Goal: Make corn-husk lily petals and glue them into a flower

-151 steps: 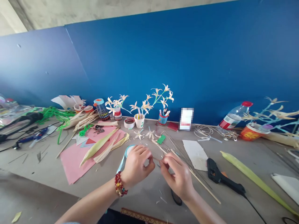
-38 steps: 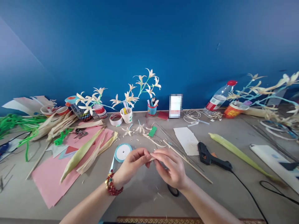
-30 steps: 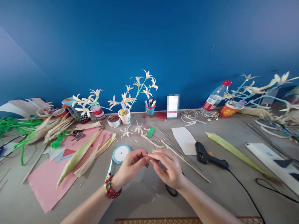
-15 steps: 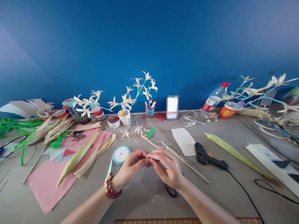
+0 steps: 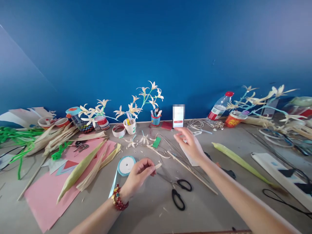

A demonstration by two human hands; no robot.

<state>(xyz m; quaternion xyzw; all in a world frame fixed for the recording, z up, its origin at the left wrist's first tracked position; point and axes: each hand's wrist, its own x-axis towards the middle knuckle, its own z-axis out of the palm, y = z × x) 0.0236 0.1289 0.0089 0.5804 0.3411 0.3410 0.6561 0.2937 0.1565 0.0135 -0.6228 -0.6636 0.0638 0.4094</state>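
My left hand pinches a small pale petal-like piece between thumb and fingers, just right of a roll of light blue ribbon. Its wrist wears red beads. My right hand is raised farther forward, fingers apart and holding nothing, just below the lit phone. Black-handled scissors lie spread on the table, their blades pointing toward my left hand. Two loose pale flowers rest beyond it. My right forearm partly hides a black glue gun and a white paper.
Pink paper with corn husks covers the left. Cups holding pale flowers line the blue wall. To the right are a bottle, a green husk and a white power strip. Thin sticks lie mid-table.
My right hand has parted from my left and moved forward toward the phone, its fingers now spread. The pale piece in my left hand and the scissors have come into view.
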